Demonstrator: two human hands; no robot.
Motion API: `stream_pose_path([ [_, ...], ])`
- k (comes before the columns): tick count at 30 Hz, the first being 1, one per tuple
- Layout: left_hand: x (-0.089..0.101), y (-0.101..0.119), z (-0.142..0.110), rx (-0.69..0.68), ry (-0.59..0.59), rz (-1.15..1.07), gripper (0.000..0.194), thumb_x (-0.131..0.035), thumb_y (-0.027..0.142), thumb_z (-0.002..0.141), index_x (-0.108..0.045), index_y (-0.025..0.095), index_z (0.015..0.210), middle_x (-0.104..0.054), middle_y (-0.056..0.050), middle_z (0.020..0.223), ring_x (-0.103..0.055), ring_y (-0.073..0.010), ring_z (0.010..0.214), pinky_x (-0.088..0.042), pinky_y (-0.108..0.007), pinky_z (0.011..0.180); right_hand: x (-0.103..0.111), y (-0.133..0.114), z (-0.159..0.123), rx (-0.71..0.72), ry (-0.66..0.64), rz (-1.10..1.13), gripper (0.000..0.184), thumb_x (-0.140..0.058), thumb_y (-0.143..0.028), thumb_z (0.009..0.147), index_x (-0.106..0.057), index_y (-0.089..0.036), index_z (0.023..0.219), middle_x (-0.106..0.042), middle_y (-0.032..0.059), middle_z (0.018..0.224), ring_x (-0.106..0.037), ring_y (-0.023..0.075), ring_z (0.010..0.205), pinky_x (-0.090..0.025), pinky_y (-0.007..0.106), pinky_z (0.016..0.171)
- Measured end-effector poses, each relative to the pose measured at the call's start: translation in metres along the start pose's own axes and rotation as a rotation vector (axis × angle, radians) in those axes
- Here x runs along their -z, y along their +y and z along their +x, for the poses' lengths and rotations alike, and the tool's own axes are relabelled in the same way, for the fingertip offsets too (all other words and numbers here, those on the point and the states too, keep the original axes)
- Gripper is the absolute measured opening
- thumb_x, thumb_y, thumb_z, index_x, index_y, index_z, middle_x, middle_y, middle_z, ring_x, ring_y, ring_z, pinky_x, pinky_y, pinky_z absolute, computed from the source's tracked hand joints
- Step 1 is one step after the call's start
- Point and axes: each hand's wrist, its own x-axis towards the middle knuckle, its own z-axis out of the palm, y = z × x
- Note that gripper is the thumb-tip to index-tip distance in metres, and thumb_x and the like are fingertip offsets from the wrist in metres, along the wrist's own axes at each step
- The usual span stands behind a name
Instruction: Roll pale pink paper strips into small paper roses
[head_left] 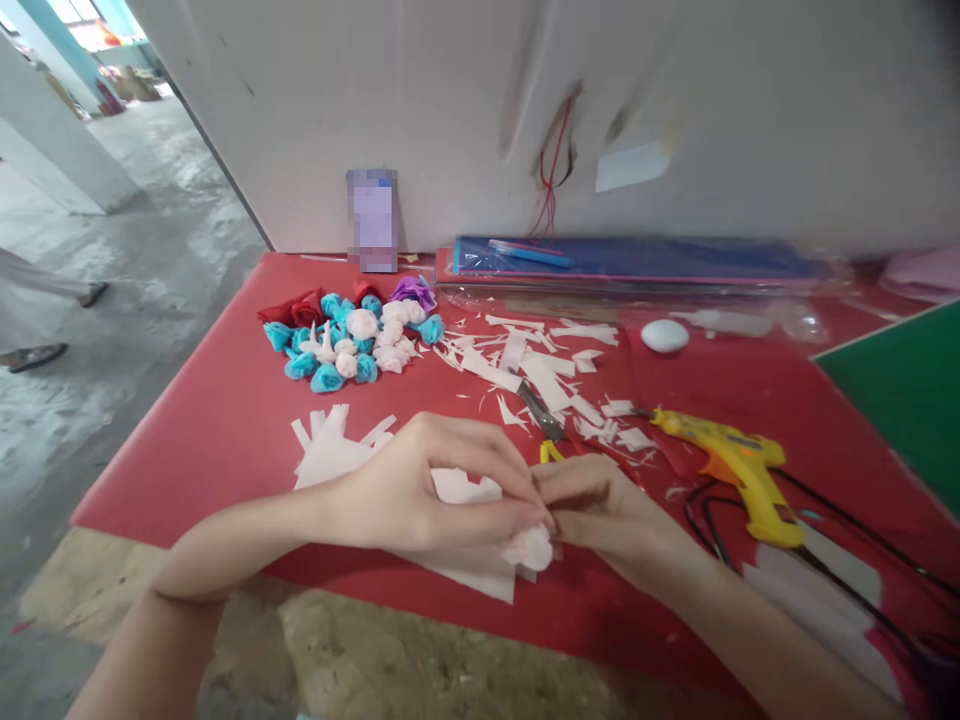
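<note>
Between my two hands, low over the front of the red table [187, 430], is a small white paper flower [531, 548]. My left hand [457, 490] pinches it between thumb and fingers. My right hand [611, 510] meets it from the other side, its fingertips pressed together against the flower's edge; what exactly they grip is partly hidden. White paper sheets [480, 570] lie beneath my left hand, and cut strips [326, 440] stick out behind that wrist. Just beyond my fingers rests a cutting tool with metal jaws [541, 412], its handles partly covered by my right hand.
Blue, white, red and purple paper flowers [328, 377] cluster at back left near an upright phone [373, 225]. White paper scraps [547, 380] litter the middle. A yellow glue gun [739, 465] with cables, a white egg-shaped object [664, 337] and a green board [900, 390] lie right.
</note>
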Motion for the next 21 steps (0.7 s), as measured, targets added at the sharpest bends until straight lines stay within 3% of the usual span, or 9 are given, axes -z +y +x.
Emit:
stream_pose_path([
  [12,0.0000,-0.0024,-0.0015,0.191,-0.056,-0.107,0.008,-0.058,0.013,0.076,-0.065,0.010,0.075,-0.059,-0.002,0.075,-0.053,-0.0055,0.066,-0.043,-0.017,0.065,0.0020,-0.0008,0.0019,0.037,-0.068,-0.085,0.018,-0.064,-0.031,0.073,-0.070,-0.016,0.066,-0.053,0.0003,0.057,-0.047,0.0084,0.051,-0.034,0.019,0.044],
  [21,0.0002,0.0010,-0.0018,0.178,-0.086,-0.097,0.011,-0.055,0.014,0.079,-0.065,0.009,0.080,-0.059,-0.003,0.077,-0.054,-0.0054,0.067,-0.044,-0.014,0.064,0.0049,-0.0040,0.0014,0.113,-0.098,-0.185,0.025,-0.062,-0.039,0.075,-0.072,-0.016,0.071,-0.058,0.0027,0.062,-0.051,0.0108,0.055,-0.036,0.022,0.049],
])
